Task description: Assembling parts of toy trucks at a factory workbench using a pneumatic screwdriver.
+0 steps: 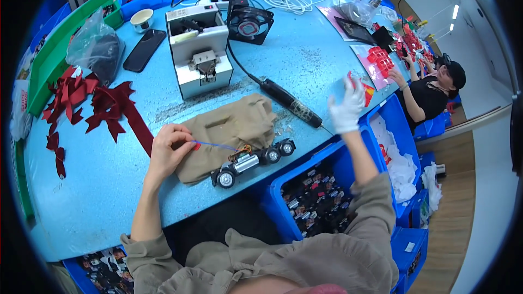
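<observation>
My bare left hand (170, 149) pinches the end of a thin blue wire (218, 145) beside a small red piece. That wire runs to a bundle of coloured wires on a toy truck chassis (244, 163). The chassis has black wheels with silver hubs and a silver cylinder along its side. It rests at the near edge of a folded brown cloth (218, 122). My right hand (347, 106), in a white glove, reaches out to the right with its fingers apart. Close to its fingertips lies a red and yellow piece (369, 96); whether they touch is unclear.
A black corded hand tool (291, 103) lies beyond the chassis. Behind are a white boxy machine (199, 57), a fan (250, 24) and a phone (144, 50). Red ribbons (111, 109) lie left. A blue bin (316, 198) of small parts sits below; a co-worker (430, 90) sits right.
</observation>
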A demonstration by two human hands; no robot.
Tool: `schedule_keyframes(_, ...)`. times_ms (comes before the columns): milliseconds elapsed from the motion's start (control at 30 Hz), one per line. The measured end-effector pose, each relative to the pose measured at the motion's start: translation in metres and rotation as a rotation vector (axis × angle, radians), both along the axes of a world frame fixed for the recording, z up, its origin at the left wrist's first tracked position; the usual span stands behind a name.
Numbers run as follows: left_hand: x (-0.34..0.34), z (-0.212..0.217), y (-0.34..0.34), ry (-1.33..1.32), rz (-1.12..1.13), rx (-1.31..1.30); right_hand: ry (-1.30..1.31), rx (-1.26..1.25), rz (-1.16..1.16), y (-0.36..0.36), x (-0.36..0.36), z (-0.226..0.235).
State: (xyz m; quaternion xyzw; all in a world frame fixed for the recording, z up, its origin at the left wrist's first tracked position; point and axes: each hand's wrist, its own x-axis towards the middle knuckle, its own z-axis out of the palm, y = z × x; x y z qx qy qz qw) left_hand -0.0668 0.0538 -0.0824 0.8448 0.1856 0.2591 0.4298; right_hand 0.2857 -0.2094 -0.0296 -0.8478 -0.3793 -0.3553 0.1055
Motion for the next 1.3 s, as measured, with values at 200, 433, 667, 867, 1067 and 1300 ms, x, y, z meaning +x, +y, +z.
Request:
schedule_keyframes(200, -0.001, -0.003, 0.000, -0.018, 0.019, 0.018, 0.300, -0.364, -0.292, -0.010, 0.125, -0.003)
schedule_keyframes(433, 0.000, -0.004, 0.007, -0.073, -0.030, 0.063, 0.516, -0.687, -0.466, 0.047, 0.116, 0.002)
schedule_keyframes(667, -0.003, -0.018, 0.000, -0.160, -0.006, 0.039, 0.418, -0.771, -0.466, 0.021, 0.128, -0.032)
schedule_keyframes(867, -0.010, -0.022, -0.002, -0.126, 0.012, 0.059, 0.428, -0.818, -0.407, 0.021, 0.082, -0.002)
schedule_keyframes(1067, -0.005, -0.024, 0.002, -0.183, -0.016, 0.069, 0.437, -0.570, 0.012, 0.033, 0.060, 0.049)
schedule_keyframes(1300, -0.004, 0.008, -0.003, -0.502, -0.025, 0.244, 1.195, 0.256, 0.940, 0.110, -0.070, 0.067)
